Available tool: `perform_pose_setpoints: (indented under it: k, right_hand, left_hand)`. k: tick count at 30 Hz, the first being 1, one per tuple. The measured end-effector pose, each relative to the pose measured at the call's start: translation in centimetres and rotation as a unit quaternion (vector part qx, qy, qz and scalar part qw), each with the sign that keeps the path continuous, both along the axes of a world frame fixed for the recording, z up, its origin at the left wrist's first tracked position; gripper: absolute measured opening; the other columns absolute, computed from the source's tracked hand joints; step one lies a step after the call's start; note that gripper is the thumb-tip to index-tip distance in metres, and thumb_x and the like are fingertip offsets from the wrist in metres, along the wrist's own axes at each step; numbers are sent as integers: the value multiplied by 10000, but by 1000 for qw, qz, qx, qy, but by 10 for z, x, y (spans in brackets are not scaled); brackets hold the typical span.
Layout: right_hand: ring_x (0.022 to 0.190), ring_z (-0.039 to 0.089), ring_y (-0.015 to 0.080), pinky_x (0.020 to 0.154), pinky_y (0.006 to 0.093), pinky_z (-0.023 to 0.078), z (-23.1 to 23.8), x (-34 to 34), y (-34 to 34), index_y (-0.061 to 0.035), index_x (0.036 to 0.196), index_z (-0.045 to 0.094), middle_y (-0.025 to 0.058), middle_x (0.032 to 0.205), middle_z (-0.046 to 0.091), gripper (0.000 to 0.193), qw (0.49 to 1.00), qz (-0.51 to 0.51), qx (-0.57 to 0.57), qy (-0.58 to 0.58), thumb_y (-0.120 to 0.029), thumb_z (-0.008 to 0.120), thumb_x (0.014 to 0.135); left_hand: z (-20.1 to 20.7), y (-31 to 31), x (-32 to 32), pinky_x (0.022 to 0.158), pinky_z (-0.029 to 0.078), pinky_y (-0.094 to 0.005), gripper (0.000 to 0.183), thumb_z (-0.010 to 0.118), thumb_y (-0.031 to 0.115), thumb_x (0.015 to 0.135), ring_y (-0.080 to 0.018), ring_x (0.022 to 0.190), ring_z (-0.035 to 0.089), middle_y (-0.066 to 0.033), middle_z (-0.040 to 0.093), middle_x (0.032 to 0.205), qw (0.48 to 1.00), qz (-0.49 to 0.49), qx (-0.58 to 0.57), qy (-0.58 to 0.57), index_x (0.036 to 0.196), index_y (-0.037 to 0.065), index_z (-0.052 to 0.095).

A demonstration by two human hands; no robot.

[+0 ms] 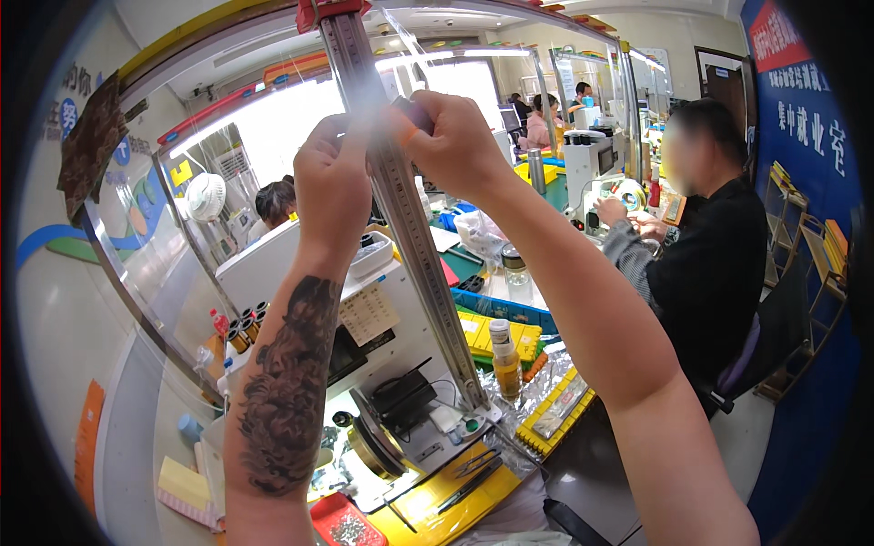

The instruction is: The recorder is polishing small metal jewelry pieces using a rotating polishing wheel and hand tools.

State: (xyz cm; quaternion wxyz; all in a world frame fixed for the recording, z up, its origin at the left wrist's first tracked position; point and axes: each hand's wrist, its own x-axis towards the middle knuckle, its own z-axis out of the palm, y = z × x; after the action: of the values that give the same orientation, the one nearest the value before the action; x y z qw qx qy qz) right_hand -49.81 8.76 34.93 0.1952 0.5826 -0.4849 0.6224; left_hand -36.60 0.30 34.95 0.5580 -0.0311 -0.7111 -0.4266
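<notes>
Both my hands are raised against the slanted metal rail [401, 196] that runs from the workbench up past my head. My left hand [332, 187] is curled shut around the rail's left edge, knuckles toward me. My right hand [455, 141] is closed just to the right of the rail, thumb and fingers pinched on a small dark object [414, 114] with an orange band [410, 136] on one finger; what that object is I cannot make out, since the view blurs there.

At the foot of the rail sits a white machine [382, 355] with a round metal disc [373, 437]. Just right of the rail's foot stands a small bottle [505, 359] holding amber liquid, capped in white. Further right of it lies a yellow tray [551, 414] with a clear plastic bag on it. Up the rail's right side, a blue bin [505, 309] sits behind yellow blocks, and a clear jar [514, 266] with a dark lid stands beyond it; its contents are hidden. Left of the rail, beside the machine, a row of dark-capped vials [246, 328] stands together. Below the rail's foot, a red tray [344, 523] holds small metal parts, with tweezers [473, 466] on the yellow mat nearby.

A person in black [719, 264] sits well to the right of the rail.
</notes>
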Motion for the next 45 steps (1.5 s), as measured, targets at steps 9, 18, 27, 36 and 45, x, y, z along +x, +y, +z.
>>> perform_pose_setpoints:
  k: [9, 18, 27, 36, 45]
  right_hand:
    - [598, 636, 326, 601, 406, 503, 7, -5, -2, 14, 724, 675, 178, 636, 651, 355, 997, -46, 27, 64, -324, 708, 827]
    - [636, 667, 354, 624, 422, 531, 13, -3, -7, 5, 731, 687, 199, 667, 669, 345, 991, -81, 36, 96, -330, 692, 811]
    - [671, 678, 381, 666, 445, 547, 12, -5, -10, 7, 764, 697, 211, 691, 675, 316, 986, -98, 13, 135, -307, 693, 799]
    - [699, 625, 424, 663, 473, 502, 16, -11, -12, -18, 822, 668, 212, 738, 661, 267, 975, -101, 3, 196, -280, 619, 835]
    - [705, 610, 440, 664, 462, 506, 14, -9, -11, -10, 840, 666, 224, 742, 649, 279, 974, -95, -6, 204, -286, 622, 837]
  left_hand:
    - [-7, -4, -2, 464, 258, -199, 172, 565, 205, 1050, 0, 503, 331, 86, 437, 632, 1000, -15, -9, 4, 1020, 40, 603]
    - [-10, -7, -3, 472, 248, -201, 169, 563, 205, 1052, 0, 505, 308, 87, 419, 640, 999, -29, -7, 13, 1014, 43, 589]
    - [-10, -7, -2, 475, 238, -204, 164, 562, 199, 1053, 0, 504, 297, 90, 403, 635, 999, -39, -1, 8, 1010, 42, 577]
    - [-9, -14, -4, 477, 229, -211, 157, 556, 194, 1054, 0, 502, 294, 91, 394, 629, 999, -43, -9, 12, 1001, 47, 567]
    - [-10, -13, -1, 473, 228, -211, 150, 558, 192, 1052, 1, 499, 289, 94, 395, 630, 999, -39, -10, 2, 1001, 51, 568]
